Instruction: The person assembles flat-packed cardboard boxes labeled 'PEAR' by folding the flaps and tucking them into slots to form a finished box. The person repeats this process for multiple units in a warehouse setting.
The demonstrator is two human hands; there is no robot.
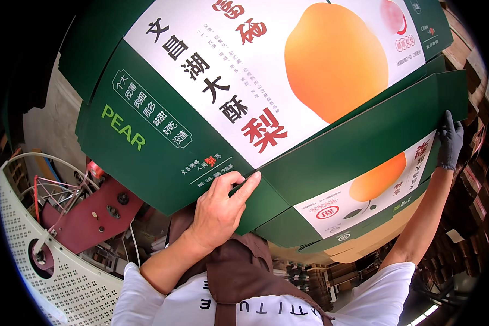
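Two hands are spanning a large green-and-white printed cardboard carton blank (201,70) w/ a big yellow-orange pear picture, which is filling most of the upper view. The bare L hand (220,209) is pinching its near edge at a corner crease, thumb against curled finger. The R hand (451,143), in a dark grey glove, is touching the far R end; can't tell if it's gripping, as its thumb isn't showing. The wide spacing is prob. keeping the broad, bendy board from sagging or twisting. A long green cardboard side panel (309,176) w/ a smaller pear is sitting nearer the body; can't tell if it's the same blank or a 2nd one. Tan cardboard edges (358,250) are peeking out below. The blank's top is running out of frame, its underside is hiding, & the cream perforated metal guard (81,296), lower L, is getting cut off by the lens rim.
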